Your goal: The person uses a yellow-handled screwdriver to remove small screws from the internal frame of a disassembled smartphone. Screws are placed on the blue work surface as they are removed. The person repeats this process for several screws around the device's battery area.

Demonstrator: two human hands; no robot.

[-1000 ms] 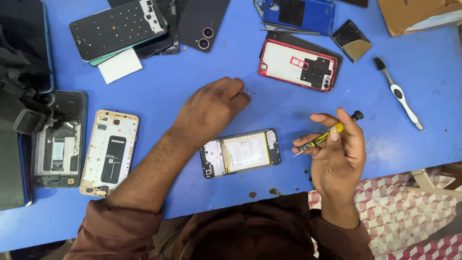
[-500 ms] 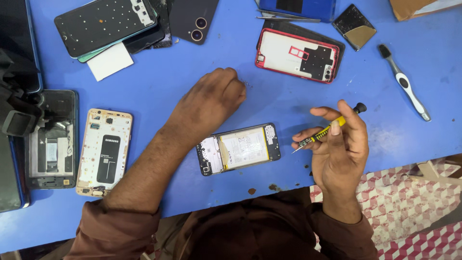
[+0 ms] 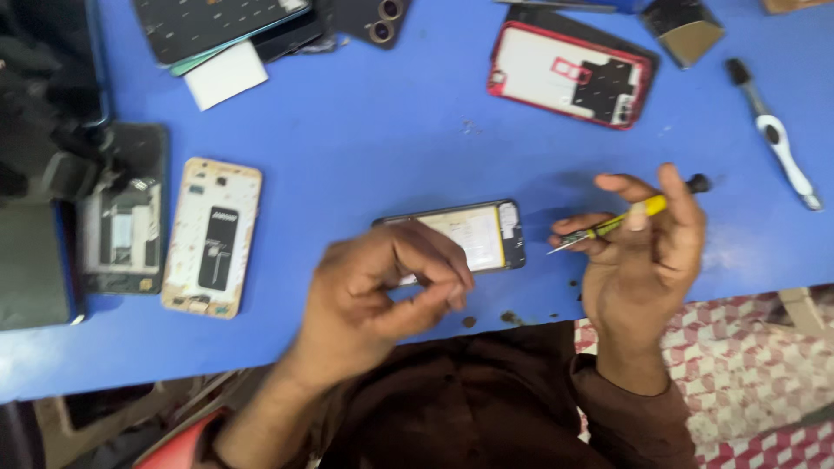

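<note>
A gold phone frame lay well to the left of the opened phone, which rested face-down on the blue table near its front edge. The left hand hovered over the phone's left end, fingers pinched together; whether it held anything could not be told. Just right of the phone, the right hand gripped a yellow screwdriver, tip aimed toward the phone. Farther right lay a white brush.
</note>
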